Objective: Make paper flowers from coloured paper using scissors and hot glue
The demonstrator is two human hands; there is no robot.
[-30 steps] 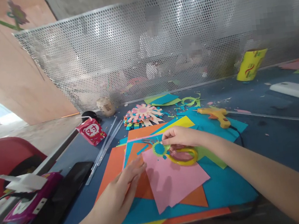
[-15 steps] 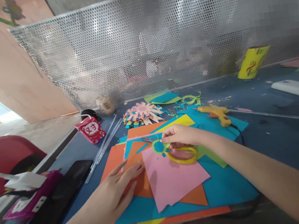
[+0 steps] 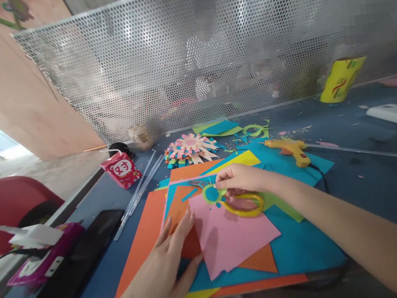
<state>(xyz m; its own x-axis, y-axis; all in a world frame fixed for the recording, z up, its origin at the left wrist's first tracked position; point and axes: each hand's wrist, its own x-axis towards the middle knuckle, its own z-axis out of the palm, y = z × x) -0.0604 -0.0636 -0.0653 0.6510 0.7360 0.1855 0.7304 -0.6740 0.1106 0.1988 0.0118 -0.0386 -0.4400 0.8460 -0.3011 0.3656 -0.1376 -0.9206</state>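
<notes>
Between the fingertips of my right hand (image 3: 240, 180) is a small green paper disc (image 3: 211, 194) with a blue round centre. Just below that hand lie scissors (image 3: 258, 205) with yellow handles, their blades partly hidden by the disc and fingers. My left hand (image 3: 170, 252) is open, its fingers apart over orange paper (image 3: 138, 247), with the fingertips by the left edge of a pink sheet (image 3: 235, 235). Larger blue sheets (image 3: 314, 250) spread under these. Small blue scraps dot the paper around the disc.
Fringed paper rosettes (image 3: 191, 147) are piled at the back. A yellow glue gun (image 3: 290, 150) lies to the right, near a yellow tube-like roll (image 3: 343, 80). On the left are glue sticks (image 3: 139, 194), a red drink carton (image 3: 121, 169), a black phone (image 3: 78, 263) and a purple power strip (image 3: 49, 257).
My left hand has shifted right and its fingers now reach the pink sheet's edge. My right hand keeps hold of the disc in nearly the same spot. The view has shifted slightly.
</notes>
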